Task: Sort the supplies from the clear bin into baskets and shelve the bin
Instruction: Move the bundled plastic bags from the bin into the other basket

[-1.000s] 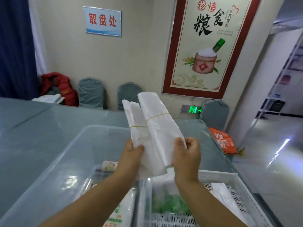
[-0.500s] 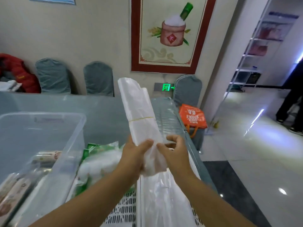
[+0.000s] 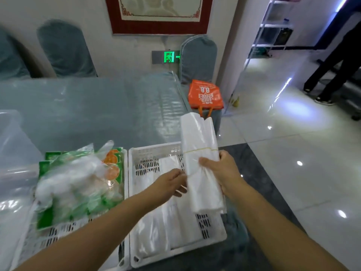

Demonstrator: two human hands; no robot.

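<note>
My right hand (image 3: 221,171) grips a banded bundle of white plastic bags (image 3: 198,137), held upright over the right side of a white slatted basket (image 3: 152,152). My left hand (image 3: 169,184) pinches the bundle's lower left edge. Several more white bag bundles (image 3: 168,218) lie flat inside that basket. A second white basket (image 3: 52,233) to the left holds green and orange packets (image 3: 78,182) wrapped in clear plastic. The clear bin (image 3: 11,153) shows only partly at the far left edge.
Both baskets sit at the near right end of a plastic-covered grey table (image 3: 97,106). An orange tote bag (image 3: 205,94) rests on a chair past the table's corner. Covered chairs (image 3: 64,49) line the wall. A person's legs (image 3: 336,61) and a shelf rack (image 3: 273,28) are far right.
My view has swung right and down. Both hands carried the bag bundle from above the clear bin over to the right basket, and lowered it.
</note>
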